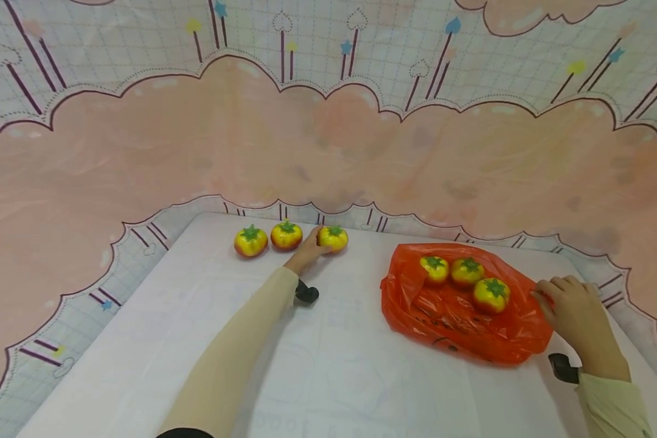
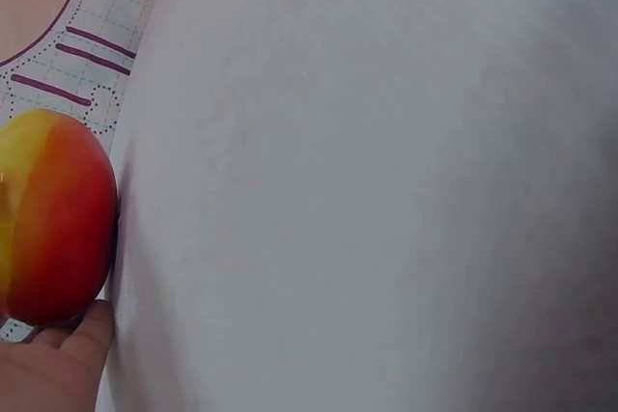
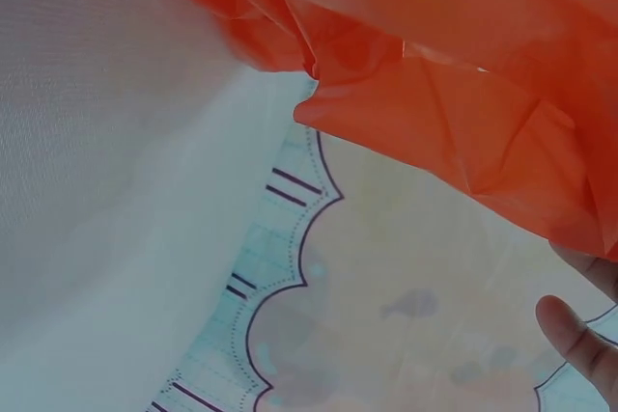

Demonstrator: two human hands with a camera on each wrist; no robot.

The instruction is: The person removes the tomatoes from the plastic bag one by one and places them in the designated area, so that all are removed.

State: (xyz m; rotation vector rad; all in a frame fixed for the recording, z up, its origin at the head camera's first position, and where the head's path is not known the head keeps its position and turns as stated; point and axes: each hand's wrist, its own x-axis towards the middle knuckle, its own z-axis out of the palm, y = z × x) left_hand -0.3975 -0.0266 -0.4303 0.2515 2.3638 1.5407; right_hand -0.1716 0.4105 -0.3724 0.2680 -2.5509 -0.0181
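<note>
My left hand [image 1: 308,250] reaches to the far edge of the table and grips a yellow-and-red persimmon [image 1: 334,239] with a green leafy top. In the left wrist view the fingers [image 2: 85,344] lie against the red lower side of that persimmon [image 2: 60,219]. Just left of the hand sit two more persimmons, one close by [image 1: 286,236] and one farther out [image 1: 250,241]. On the right, my right hand [image 1: 577,316] holds the edge of a red plastic bag [image 1: 443,331] with curled fingers. The bag's raised edge [image 3: 463,142] spreads across the right wrist view.
Three persimmons, at left [image 1: 434,269], middle [image 1: 467,272] and front [image 1: 491,295], rest at the bag. A white table [image 1: 339,365] lies under everything. Behind it hangs a cloud-patterned cloth [image 1: 328,146].
</note>
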